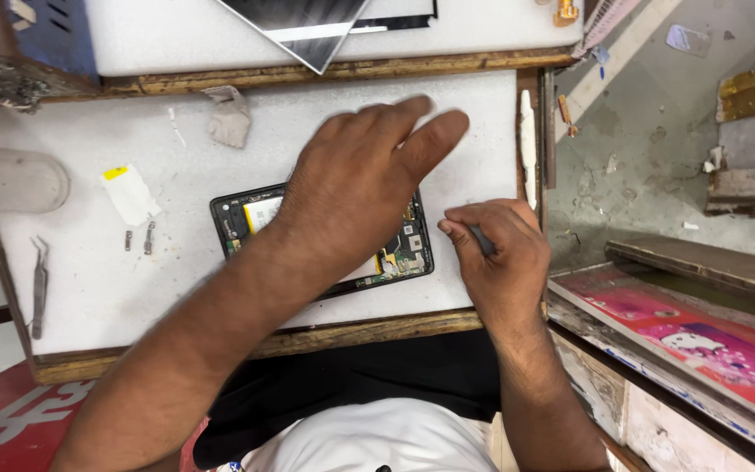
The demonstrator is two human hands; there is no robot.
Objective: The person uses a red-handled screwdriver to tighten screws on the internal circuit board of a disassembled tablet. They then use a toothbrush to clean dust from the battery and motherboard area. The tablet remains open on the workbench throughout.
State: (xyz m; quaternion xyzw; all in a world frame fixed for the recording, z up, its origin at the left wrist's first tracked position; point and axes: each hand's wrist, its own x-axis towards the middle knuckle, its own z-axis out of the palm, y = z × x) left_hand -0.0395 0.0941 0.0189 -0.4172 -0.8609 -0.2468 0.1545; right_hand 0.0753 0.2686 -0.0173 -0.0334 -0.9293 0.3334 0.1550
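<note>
Head view: a small white slip with a yellow tab point(129, 193) is seen lying at about 9 o'clock on the white counter point(89, 288), and a pink and red printed board point(701, 345) is leaned at 4 o'clock off the counter's right edge. An opened phone point(246, 218), back cover off with its battery and circuit board showing, is laid near the middle of the counter. The left hand point(356, 188) is held over it, fingers point(434, 140) spread and stretched toward 1 o'clock; whether the phone is actually being touched can't be told. The right hand point(495, 249) is curled just beside the phone at 3 o'clock, fingers pinched on a thin grey tool point(482, 240). Tweezers point(38, 284) and two tiny screws point(139, 238) are left at 9 o'clock, and a crumpled cloth point(229, 118) at 11. The counter is framed in worn wood, with a dusty concrete floor point(648, 140) to the right.
</note>
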